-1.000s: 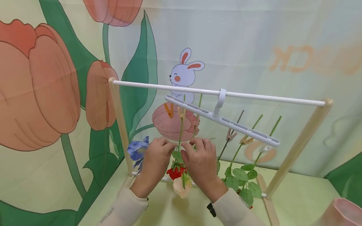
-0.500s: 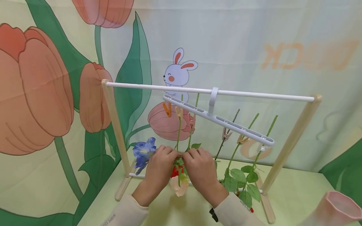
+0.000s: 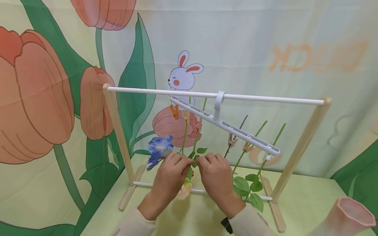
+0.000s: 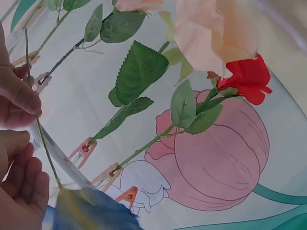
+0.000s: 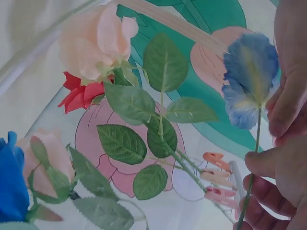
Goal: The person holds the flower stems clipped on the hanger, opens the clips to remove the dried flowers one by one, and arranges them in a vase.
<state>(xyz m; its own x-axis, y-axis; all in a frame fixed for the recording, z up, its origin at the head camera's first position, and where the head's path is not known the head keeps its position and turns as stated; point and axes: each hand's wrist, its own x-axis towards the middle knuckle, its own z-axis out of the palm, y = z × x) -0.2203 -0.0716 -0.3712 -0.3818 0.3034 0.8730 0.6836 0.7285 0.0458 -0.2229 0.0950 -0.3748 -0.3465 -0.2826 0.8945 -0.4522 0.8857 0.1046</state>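
A person in pale sleeves works with a blue flower [image 3: 159,149] at a drying rack on a green surface [image 3: 310,196], the bloom just past the left hand [image 3: 169,177] at eleven o'clock. The right hand [image 3: 217,177] pinches its thin stem [image 5: 259,132] between closed thumb and fingers; the left hand's fingers are loosely bent and partly open, seen empty beside the stem in both wrist views. At one o'clock from the hands, a tilted grey hanger [image 3: 217,122] hooks over the rack's white rod [image 3: 162,91], five of its clips gripping stems, an orange clip [image 3: 174,112] at its ten-o'clock end. A peach flower [image 3: 185,189] hangs near the left hand at four o'clock, beside a red flower [image 5: 86,93]. A pink vase [image 3: 336,216] stands at four o'clock from the hands
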